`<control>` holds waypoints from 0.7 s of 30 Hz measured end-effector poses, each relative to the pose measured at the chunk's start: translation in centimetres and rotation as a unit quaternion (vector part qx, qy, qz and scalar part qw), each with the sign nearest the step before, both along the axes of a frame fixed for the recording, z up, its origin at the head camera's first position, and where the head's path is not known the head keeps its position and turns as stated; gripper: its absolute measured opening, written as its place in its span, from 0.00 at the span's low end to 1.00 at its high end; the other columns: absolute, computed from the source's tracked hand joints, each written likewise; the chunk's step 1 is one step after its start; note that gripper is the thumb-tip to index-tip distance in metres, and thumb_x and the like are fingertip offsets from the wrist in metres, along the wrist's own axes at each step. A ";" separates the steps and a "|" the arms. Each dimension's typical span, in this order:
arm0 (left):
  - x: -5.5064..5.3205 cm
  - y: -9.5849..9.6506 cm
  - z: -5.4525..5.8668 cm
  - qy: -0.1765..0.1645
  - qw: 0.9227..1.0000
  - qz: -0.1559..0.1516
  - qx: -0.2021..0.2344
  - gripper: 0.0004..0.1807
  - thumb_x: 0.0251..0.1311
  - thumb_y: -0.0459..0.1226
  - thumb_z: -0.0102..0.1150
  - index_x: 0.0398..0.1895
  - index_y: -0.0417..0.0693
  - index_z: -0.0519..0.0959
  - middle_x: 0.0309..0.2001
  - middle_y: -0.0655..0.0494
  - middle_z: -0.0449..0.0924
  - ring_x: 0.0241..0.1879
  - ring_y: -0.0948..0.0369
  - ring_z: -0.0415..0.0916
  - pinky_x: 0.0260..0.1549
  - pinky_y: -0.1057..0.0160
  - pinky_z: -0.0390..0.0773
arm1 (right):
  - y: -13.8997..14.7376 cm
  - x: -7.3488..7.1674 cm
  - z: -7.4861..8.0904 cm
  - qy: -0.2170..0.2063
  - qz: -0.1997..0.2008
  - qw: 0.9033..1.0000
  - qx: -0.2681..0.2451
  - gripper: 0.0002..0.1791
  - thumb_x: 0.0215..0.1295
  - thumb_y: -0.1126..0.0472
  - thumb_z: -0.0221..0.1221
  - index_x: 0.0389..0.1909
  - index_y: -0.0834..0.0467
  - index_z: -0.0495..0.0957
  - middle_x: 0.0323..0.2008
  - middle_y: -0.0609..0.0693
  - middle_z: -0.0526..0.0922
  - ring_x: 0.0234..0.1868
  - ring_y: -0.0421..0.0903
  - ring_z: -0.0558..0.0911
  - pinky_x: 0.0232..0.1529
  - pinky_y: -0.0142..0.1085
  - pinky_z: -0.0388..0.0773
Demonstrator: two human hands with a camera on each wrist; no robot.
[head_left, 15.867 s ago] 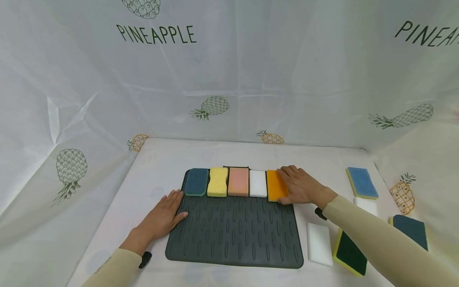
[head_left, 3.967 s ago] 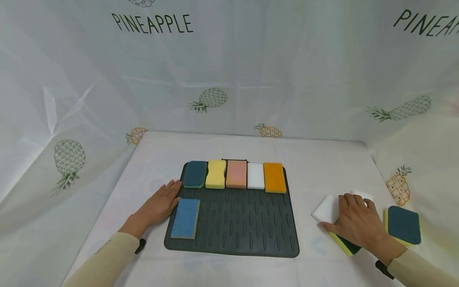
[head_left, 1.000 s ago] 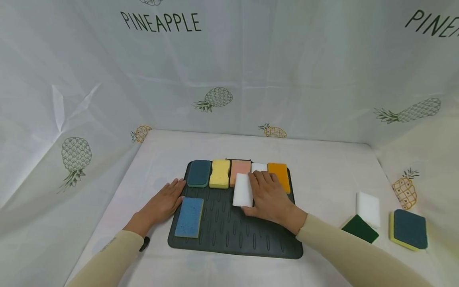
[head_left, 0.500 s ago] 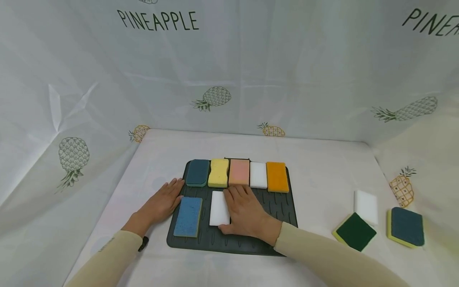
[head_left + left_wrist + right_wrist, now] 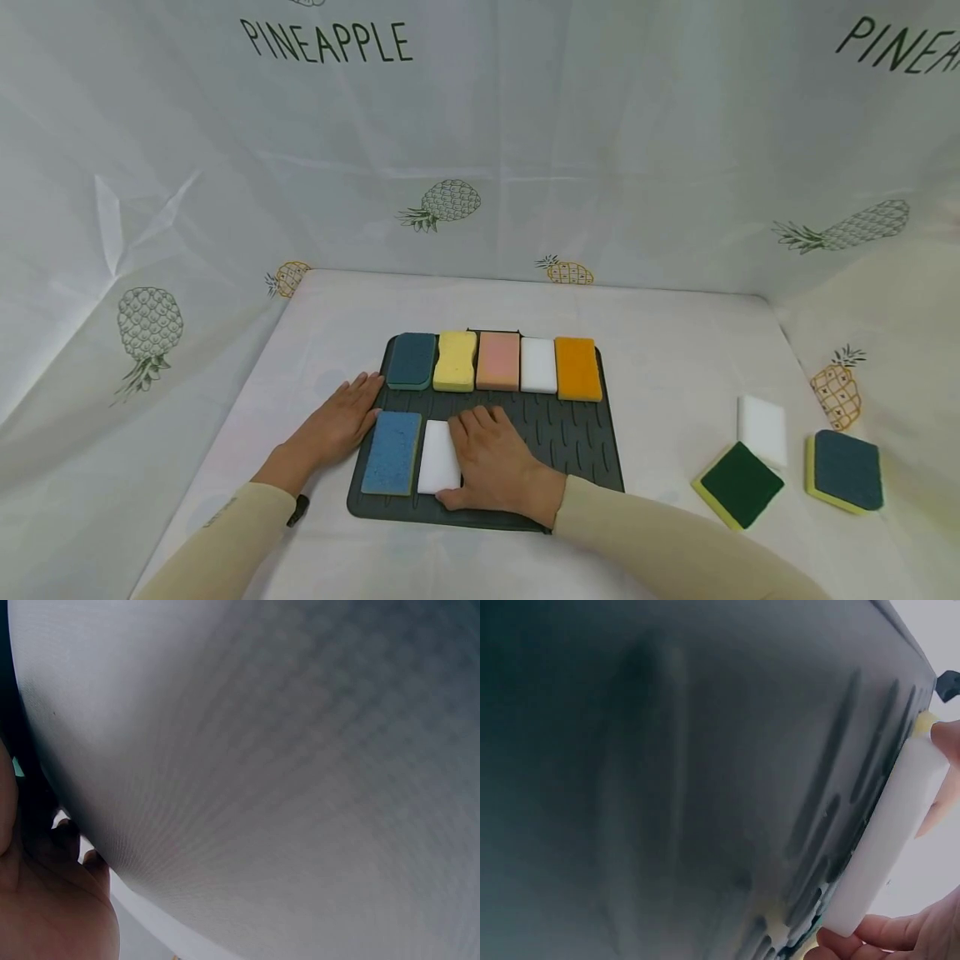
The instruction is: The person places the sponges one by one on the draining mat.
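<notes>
My right hand (image 5: 495, 462) grips a white sponge (image 5: 438, 458) on the dark ribbed mat (image 5: 573, 433), just right of a blue sponge (image 5: 391, 453). In the right wrist view the thumb and fingertips hold that white block (image 5: 889, 836) by its two ends, low against the mat. My left hand (image 5: 337, 423) rests flat at the mat's left edge, fingers straight, its thumb near the blue sponge. Along the mat's far edge lie a dark teal sponge (image 5: 411, 361), a yellow one (image 5: 454, 361), a pink one (image 5: 498, 361), another white sponge (image 5: 538, 365) and an orange one (image 5: 578, 368).
On the white cloth to the right lie a dark green scouring sponge (image 5: 738, 485), a white sponge (image 5: 762, 427) partly under it, and a dark blue scouring sponge (image 5: 845, 469). A pineapple-printed curtain (image 5: 645, 167) stands behind and at the sides.
My right hand picked the white sponge from the right-hand group and brought it left over the mat to beside the blue sponge, which was set down earlier. The left hand stayed.
</notes>
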State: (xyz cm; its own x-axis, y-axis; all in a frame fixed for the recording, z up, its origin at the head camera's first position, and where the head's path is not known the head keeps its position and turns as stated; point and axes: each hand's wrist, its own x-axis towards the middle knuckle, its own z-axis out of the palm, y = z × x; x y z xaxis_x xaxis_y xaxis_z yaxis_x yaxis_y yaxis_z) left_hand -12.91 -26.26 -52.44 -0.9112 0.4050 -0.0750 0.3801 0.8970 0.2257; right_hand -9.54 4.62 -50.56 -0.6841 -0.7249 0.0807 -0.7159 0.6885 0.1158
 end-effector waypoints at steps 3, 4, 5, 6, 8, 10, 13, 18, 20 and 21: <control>0.0 -0.1 -0.2 0.001 1.000 0.001 0.002 0.34 0.83 0.42 0.48 0.83 0.34 0.56 0.81 0.37 0.59 0.82 0.39 0.53 0.79 0.36 0.56 | -0.1 0.1 -0.2 0.003 0.000 1.000 0.002 0.57 0.55 0.12 0.51 0.62 0.60 0.75 0.53 0.53 0.82 0.51 0.49 0.78 0.53 0.44 0.75; 0.0 -0.1 -0.2 0.003 1.000 -0.001 0.002 0.34 0.83 0.42 0.48 0.83 0.34 0.56 0.81 0.38 0.59 0.82 0.39 0.53 0.79 0.36 0.56 | -0.1 0.1 -0.2 0.005 -0.001 1.000 0.003 0.57 0.55 0.12 0.51 0.62 0.60 0.75 0.53 0.53 0.82 0.51 0.49 0.78 0.52 0.44 0.75; -0.1 -0.1 -0.3 0.004 1.000 -0.002 0.002 0.34 0.83 0.42 0.48 0.83 0.34 0.57 0.81 0.38 0.59 0.82 0.39 0.54 0.79 0.36 0.57 | -0.2 0.1 -0.3 0.006 -0.001 1.000 0.003 0.57 0.55 0.12 0.51 0.62 0.60 0.75 0.52 0.53 0.82 0.50 0.49 0.78 0.52 0.44 0.75; -0.1 -0.1 -0.3 0.006 1.000 -0.003 0.002 0.34 0.83 0.42 0.48 0.82 0.34 0.57 0.81 0.38 0.59 0.82 0.39 0.54 0.79 0.36 0.57 | -0.2 0.1 -0.3 0.006 -0.001 1.000 0.004 0.57 0.55 0.12 0.51 0.62 0.60 0.75 0.52 0.53 0.82 0.50 0.49 0.78 0.52 0.44 0.75; -0.1 -0.2 -0.4 0.009 1.000 -0.005 0.000 0.34 0.83 0.42 0.48 0.82 0.34 0.57 0.81 0.38 0.59 0.82 0.39 0.54 0.79 0.36 0.57 | -0.3 0.2 -0.4 0.007 -0.002 1.000 0.005 0.57 0.55 0.12 0.51 0.62 0.60 0.75 0.52 0.53 0.82 0.50 0.49 0.78 0.51 0.44 0.74; -0.1 -0.2 -0.4 0.010 1.000 -0.007 -0.001 0.34 0.83 0.42 0.48 0.82 0.34 0.57 0.81 0.38 0.59 0.81 0.39 0.54 0.79 0.36 0.57 | -0.3 0.2 -0.5 0.007 -0.003 1.000 0.006 0.57 0.55 0.12 0.51 0.62 0.60 0.75 0.52 0.53 0.82 0.50 0.49 0.78 0.51 0.43 0.74; -0.1 -0.2 -0.4 0.007 1.000 -0.006 -0.001 0.34 0.83 0.42 0.48 0.82 0.33 0.57 0.81 0.38 0.59 0.82 0.39 0.54 0.79 0.37 0.56 | -0.3 0.2 -0.5 0.002 -0.004 1.000 0.005 0.57 0.55 0.12 0.51 0.63 0.60 0.74 0.52 0.53 0.82 0.50 0.49 0.78 0.51 0.43 0.74; 0.0 -0.1 -0.3 0.006 1.000 -0.005 0.001 0.34 0.82 0.43 0.49 0.82 0.33 0.57 0.81 0.37 0.59 0.81 0.39 0.54 0.79 0.36 0.57 | -0.4 0.1 -0.5 -0.003 -0.006 1.000 -0.001 0.57 0.55 0.13 0.52 0.64 0.59 0.74 0.53 0.53 0.82 0.51 0.49 0.77 0.51 0.43 0.74; -0.1 -0.1 -0.3 0.008 1.000 -0.006 0.000 0.34 0.82 0.43 0.49 0.82 0.33 0.57 0.81 0.37 0.59 0.81 0.38 0.54 0.79 0.36 0.57 | -0.4 0.1 -0.5 -0.003 -0.006 1.000 -0.001 0.57 0.55 0.13 0.52 0.65 0.59 0.74 0.54 0.53 0.82 0.51 0.49 0.77 0.51 0.43 0.74; -0.1 -0.1 -0.4 0.009 1.000 -0.007 -0.001 0.34 0.82 0.43 0.49 0.82 0.33 0.57 0.81 0.37 0.59 0.81 0.38 0.55 0.79 0.36 0.57 | -0.4 0.1 -0.5 -0.004 -0.006 1.000 0.000 0.58 0.56 0.13 0.53 0.66 0.60 0.74 0.54 0.53 0.82 0.51 0.49 0.77 0.51 0.43 0.73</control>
